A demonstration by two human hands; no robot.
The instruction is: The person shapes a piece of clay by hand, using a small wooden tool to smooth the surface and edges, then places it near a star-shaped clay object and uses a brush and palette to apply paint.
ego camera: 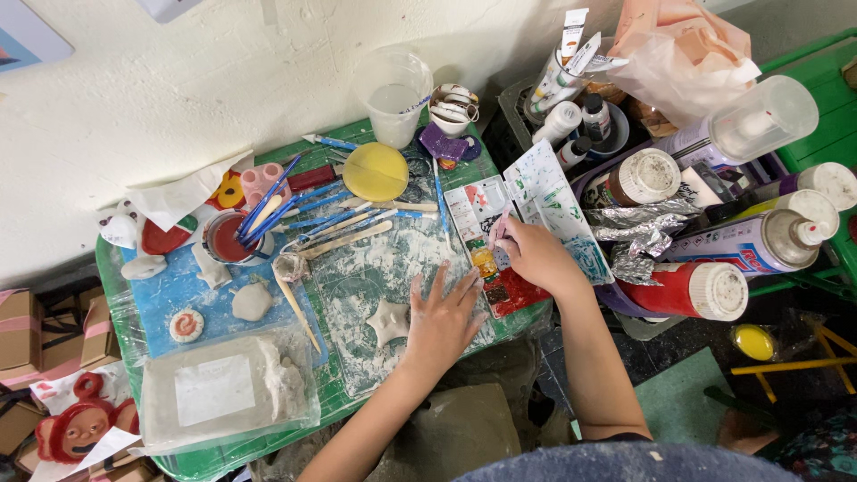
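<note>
My left hand (442, 321) lies flat with fingers spread on the dusty cutting mat (357, 286), its fingers touching a small star-shaped piece of white clay (390, 319). My right hand (534, 256) grips a thin pale brush (502, 223) and holds its tip over an open paint palette (522, 210) with coloured wells and a smeared white lid. The palette sits at the right edge of the green table (223, 455).
Blue and wooden modelling tools (312, 219), a red cup of tools (228, 239), a yellow disc (376, 171), a clear water cup (393, 94), a bagged clay block (228, 388), small clay pieces on a blue sheet (178, 290). Paint tubes, bottles, spray cans and foil crowd the right.
</note>
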